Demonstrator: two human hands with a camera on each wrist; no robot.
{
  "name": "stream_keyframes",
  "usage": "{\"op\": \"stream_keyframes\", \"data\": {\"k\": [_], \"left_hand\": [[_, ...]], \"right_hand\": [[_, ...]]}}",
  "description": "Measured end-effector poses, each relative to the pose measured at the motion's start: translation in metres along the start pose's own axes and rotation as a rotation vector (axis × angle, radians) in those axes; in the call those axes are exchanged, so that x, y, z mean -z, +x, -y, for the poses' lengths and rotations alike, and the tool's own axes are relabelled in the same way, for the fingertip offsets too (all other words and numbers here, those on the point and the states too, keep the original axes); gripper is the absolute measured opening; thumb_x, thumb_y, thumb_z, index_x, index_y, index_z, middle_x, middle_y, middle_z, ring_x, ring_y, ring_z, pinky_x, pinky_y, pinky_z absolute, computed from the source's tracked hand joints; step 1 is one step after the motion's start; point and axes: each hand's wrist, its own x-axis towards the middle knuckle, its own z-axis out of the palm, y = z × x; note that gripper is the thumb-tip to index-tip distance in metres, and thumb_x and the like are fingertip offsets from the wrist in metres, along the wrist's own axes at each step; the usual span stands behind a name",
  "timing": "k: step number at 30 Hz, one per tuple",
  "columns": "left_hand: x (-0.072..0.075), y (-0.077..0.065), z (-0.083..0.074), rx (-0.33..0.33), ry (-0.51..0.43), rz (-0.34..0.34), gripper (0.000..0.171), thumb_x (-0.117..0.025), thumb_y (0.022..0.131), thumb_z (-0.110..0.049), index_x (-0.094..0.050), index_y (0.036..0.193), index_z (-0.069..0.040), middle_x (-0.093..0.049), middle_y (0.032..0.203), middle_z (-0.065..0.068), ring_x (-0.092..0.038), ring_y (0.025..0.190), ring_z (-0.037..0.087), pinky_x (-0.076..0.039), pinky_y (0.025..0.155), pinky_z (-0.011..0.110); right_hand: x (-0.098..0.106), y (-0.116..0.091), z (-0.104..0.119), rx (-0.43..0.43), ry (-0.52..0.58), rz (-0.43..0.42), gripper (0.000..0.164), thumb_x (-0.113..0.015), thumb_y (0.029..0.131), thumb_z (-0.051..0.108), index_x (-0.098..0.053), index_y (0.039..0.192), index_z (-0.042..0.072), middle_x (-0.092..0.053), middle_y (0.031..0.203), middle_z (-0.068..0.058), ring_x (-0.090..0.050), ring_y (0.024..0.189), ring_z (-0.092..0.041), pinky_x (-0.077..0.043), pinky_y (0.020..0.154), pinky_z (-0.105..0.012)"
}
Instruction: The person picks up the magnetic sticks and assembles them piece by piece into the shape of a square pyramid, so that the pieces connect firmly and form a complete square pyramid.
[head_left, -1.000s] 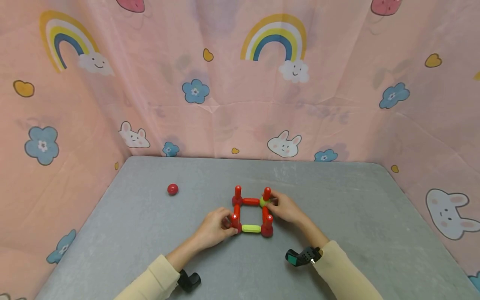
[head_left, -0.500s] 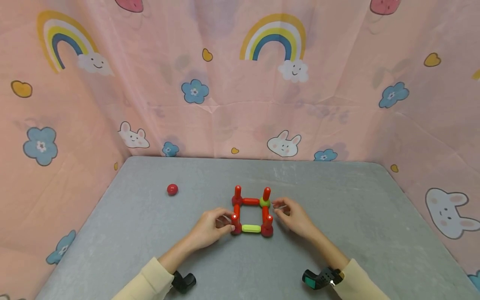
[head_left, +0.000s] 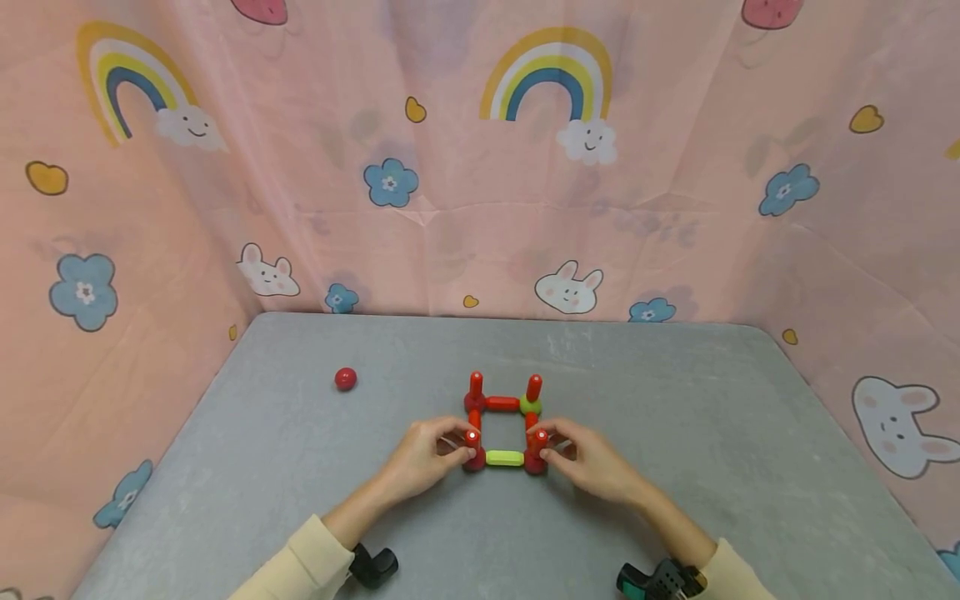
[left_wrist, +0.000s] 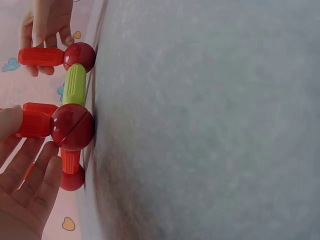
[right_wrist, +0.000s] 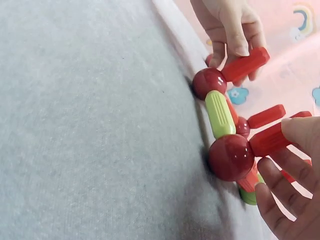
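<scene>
A square frame of toy rods and balls lies on the table, an upright red rod on each corner. Its near side is a yellow-green rod (head_left: pixel 505 458); the other sides are red. My left hand (head_left: pixel 423 457) pinches the near-left upright rod (left_wrist: pixel 35 124) between thumb and fingers, just above a dark red ball (left_wrist: pixel 73 127). With thumb and fingers my right hand (head_left: pixel 600 467) pinches the near-right upright rod (right_wrist: pixel 270 140), over another dark red ball (right_wrist: pixel 231 158). A green ball (head_left: pixel 530 405) forms the far-right corner, a red ball (head_left: pixel 475 403) the far-left one.
One loose red ball (head_left: pixel 346 379) sits on the grey table (head_left: pixel 675 400) at the back left. A pink printed curtain (head_left: pixel 465 233) stands behind the table and along both sides. Each wrist wears a black device (head_left: pixel 373 567).
My right hand has let go of the far-right corner, drawn back, and come nearer to take the near-right upright rod. My left hand stays at the near-left corner. The frame has barely shifted.
</scene>
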Motion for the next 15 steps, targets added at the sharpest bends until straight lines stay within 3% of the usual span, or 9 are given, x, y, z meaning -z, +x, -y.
{"op": "stream_keyframes", "data": {"k": [15], "left_hand": [[-0.006,0.0055,-0.0024,-0.025,0.025,-0.015,0.017,-0.07,0.08,-0.009,-0.068,0.097,-0.009,-0.066,0.089,-0.003,-0.061,0.078,0.008,-0.051,0.069,0.02]], "right_hand": [[-0.0038,0.0069,-0.0003,-0.016,-0.038,-0.035,0.023,-0.062,0.087,0.012,-0.06,0.11,0.013,-0.063,0.1,0.004,-0.058,0.086,-0.012,-0.05,0.074,-0.025]]}}
